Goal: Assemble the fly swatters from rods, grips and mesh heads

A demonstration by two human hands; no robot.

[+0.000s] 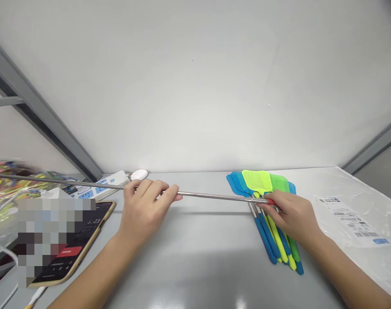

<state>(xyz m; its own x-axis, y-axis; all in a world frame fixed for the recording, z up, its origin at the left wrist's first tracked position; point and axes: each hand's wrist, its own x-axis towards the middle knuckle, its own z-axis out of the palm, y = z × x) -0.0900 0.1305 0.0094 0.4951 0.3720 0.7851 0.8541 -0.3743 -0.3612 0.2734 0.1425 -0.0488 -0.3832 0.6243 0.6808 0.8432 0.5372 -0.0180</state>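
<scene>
A long telescopic metal rod [215, 197] stretches nearly level across the view, drawn out in sections. Its shaft resembles those of the fly swatters, but its far end lies beyond the left edge. My right hand [292, 214] is closed around its red grip. Farther left, my left hand [148, 206] wraps its fingers over the thin shaft. Beneath and beside my right hand lies a fanned pile of several fly swatters [257, 180], with blue, yellow-green and green mesh heads toward the wall and matching handles toward me.
On the left are a phone [76, 249], a white power strip [108, 184], a white mouse-like object [139, 174], cables and colourful plastic-wrapped items [9, 184]. A clear plastic bag with a printed label [353, 221] lies at right. A white wall [195, 107] stands behind the grey table [195, 266].
</scene>
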